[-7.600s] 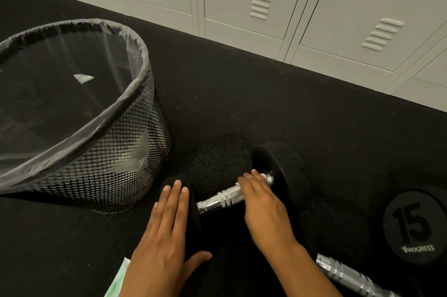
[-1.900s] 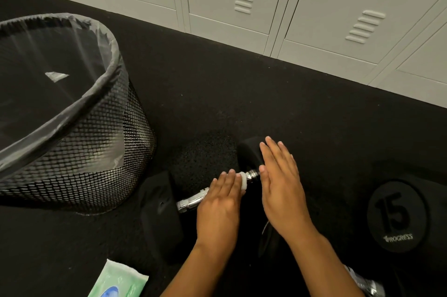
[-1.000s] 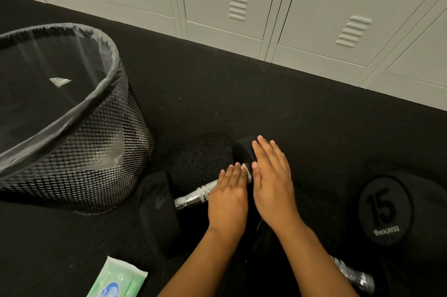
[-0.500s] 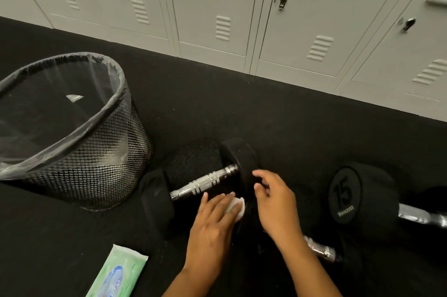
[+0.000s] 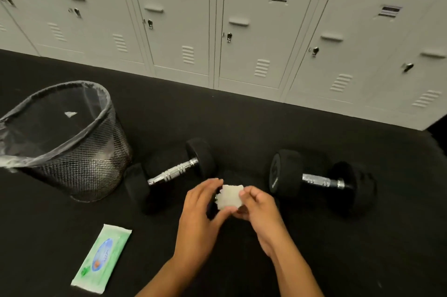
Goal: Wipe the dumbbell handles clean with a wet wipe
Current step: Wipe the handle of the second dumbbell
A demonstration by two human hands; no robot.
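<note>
— Where's the wipe?

— From my head view, both my left hand (image 5: 200,214) and right hand (image 5: 260,212) pinch the bunched wet wipe (image 5: 229,196) with curled fingers, above the floor (image 5: 242,124) between the two dumbbells (image 5: 169,173).

— Risk?

— Fumbling it onto the gritty floor, I'd guess.

white wipe (image 5: 229,195); black dumbbells (image 5: 169,174) (image 5: 321,179), chrome ringed handles; black mesh bin (image 5: 79,163), clear liner; green pack (image 5: 102,261), blue oval; black floor (image 5: 242,122); pale grey lockers (image 5: 263,30)
</note>
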